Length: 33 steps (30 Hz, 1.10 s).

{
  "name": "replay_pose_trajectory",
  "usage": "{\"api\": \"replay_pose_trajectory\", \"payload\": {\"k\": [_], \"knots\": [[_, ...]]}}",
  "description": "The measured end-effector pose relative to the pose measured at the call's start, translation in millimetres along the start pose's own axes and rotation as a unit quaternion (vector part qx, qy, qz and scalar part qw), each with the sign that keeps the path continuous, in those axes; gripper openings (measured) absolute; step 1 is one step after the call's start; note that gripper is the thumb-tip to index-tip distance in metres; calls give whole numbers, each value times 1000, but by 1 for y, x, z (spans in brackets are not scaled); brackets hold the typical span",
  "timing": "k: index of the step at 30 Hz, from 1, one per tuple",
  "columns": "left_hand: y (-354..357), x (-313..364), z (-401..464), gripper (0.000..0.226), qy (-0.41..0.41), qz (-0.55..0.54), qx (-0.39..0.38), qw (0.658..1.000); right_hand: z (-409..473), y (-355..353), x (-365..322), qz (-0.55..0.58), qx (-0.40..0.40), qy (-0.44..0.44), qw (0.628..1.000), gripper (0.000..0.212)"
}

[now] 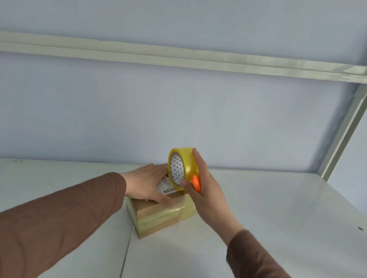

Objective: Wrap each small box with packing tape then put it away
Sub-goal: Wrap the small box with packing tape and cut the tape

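My left hand (147,182) presses flat on the box (161,216), near the shelf's (284,225) back edge, hiding most of its label (167,185). My right hand (208,190) grips the tape roll (181,166) over the box, plus something orange (196,183), mostly covered.

box (161,216): on shelf surface (270,235), near its middle
left hand (147,184): flat on box top, left part
tape roll (182,166): above box's far right edge, upright
right hand (206,189): right of box, holding roll
rail (166,59): behind box, higher up
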<state>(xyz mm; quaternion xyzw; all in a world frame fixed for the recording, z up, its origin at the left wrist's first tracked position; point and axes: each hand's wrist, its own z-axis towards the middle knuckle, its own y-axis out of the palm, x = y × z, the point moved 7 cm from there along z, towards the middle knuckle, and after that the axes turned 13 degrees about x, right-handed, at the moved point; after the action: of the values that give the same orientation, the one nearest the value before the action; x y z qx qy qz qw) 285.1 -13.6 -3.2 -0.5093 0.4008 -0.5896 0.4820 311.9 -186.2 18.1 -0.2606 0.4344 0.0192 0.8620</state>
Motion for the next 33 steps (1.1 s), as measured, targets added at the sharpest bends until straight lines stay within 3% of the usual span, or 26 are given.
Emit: {"api": "replay_pose_trajectory", "payload": {"k": [6,13,17,21,24,26,29,31,33], "knots": [[10,-3,-1,119,-21,8,-44,999,-10,-41,-22,-136,-5,18,990,55],[14,3,-1,85,28,41,-65,997,-66,-46,-10,-292,-96,65,949,39],[13,11,1,81,53,64,-69,994,-74,-37,0,-296,-134,112,939,33],[22,28,1,68,96,141,-61,983,-70,-26,-3,-328,-162,88,926,36],[23,29,2,63,95,127,-49,986,-69,-23,-2,-281,-184,127,933,45],[20,26,6,64,103,131,-43,985,-70,-22,4,-144,-182,215,949,43],[20,25,9,66,111,169,-30,979,-76,-16,13,25,-167,301,938,41],[19,24,4,69,99,213,26,972,-77,-14,16,31,-165,294,941,44],[15,24,-13,77,69,208,127,967,-79,-15,17,18,-173,280,944,47]]}}
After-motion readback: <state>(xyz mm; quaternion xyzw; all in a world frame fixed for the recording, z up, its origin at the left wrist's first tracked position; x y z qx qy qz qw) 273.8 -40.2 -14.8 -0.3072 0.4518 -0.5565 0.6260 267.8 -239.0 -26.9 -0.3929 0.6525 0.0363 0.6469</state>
